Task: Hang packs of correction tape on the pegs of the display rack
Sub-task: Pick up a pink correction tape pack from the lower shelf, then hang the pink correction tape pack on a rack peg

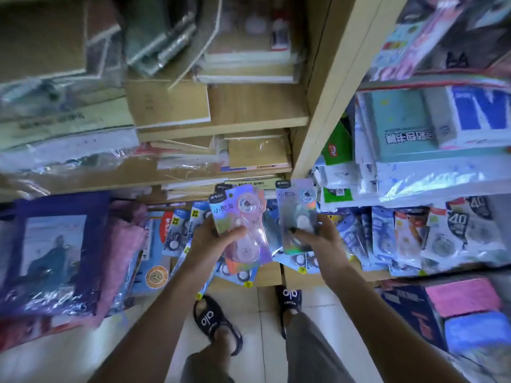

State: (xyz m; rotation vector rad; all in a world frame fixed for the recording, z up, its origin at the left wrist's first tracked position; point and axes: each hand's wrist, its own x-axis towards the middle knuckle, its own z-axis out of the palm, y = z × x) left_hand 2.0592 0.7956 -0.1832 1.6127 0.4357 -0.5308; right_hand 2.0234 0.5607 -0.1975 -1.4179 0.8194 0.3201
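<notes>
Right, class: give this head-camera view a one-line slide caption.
Both hands, left hand and right hand, hold holographic correction tape packs before stocked shelves.

I see a fanned stack of holographic pink correction tape packs [243, 225], upright and tilted slightly left, in the left hand's grip. I see a single silvery holographic pack [297, 214], upright, pinched at its lower edge by the right hand. Blue-carded correction tape packs [179, 230] hang behind them.

Person with bare forearms, left hand [213, 239] and right hand [318, 239] ungloved, grey shorts [307, 352], black slide sandals [213, 322] with white "alo" lettering across the straps, bare toes showing
</notes>
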